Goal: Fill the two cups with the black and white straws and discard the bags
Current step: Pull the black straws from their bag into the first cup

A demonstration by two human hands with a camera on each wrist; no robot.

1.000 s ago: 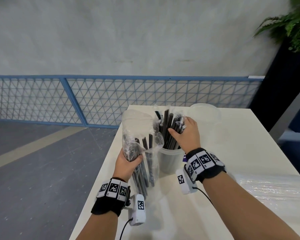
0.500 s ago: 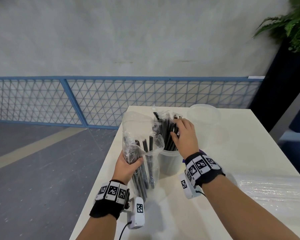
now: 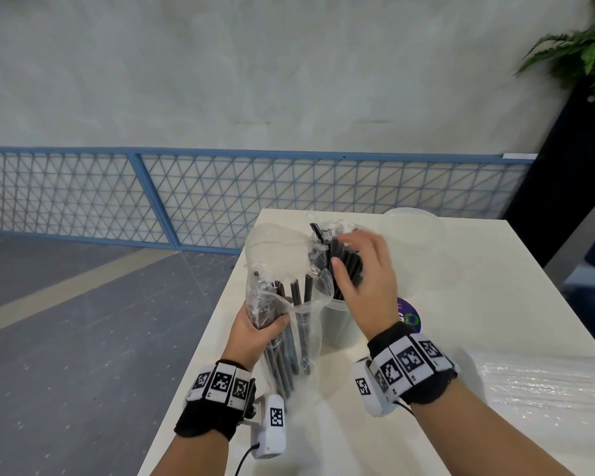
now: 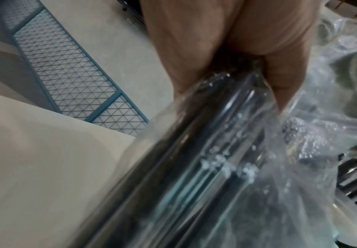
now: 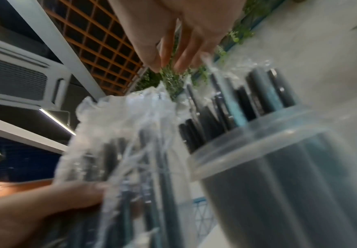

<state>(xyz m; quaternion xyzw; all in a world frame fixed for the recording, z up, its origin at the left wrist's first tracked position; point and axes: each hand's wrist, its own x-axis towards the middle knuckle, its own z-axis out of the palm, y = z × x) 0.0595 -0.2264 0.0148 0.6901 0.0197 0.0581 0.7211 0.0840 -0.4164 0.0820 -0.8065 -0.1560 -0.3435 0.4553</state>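
Here, the left hand [image 3: 258, 329] grips the bag [image 3: 282, 269] of black straws [image 3: 298, 324] near the desk's [image 3: 495, 304] left edge; the right hand [image 3: 364, 280], fingers loosely spread, hovers over the straw-filled cup [image 3: 337, 324] beside it.

Head view bright, even, diffuse daylight with soft faint shadows on the white table [image 3: 495, 286]; wide-angle bending shows at the edges, and the right hand [image 3: 364, 273] is motion-blurred. Left wrist view dimmer, the close bag [image 4: 226, 167] smeared and out of focus with small specular glints on the plastic. Right wrist view dim and heavily blurred throughout, a ceiling light strip [image 5: 56, 121] the only bright source, cup [image 5: 279, 167] soft.
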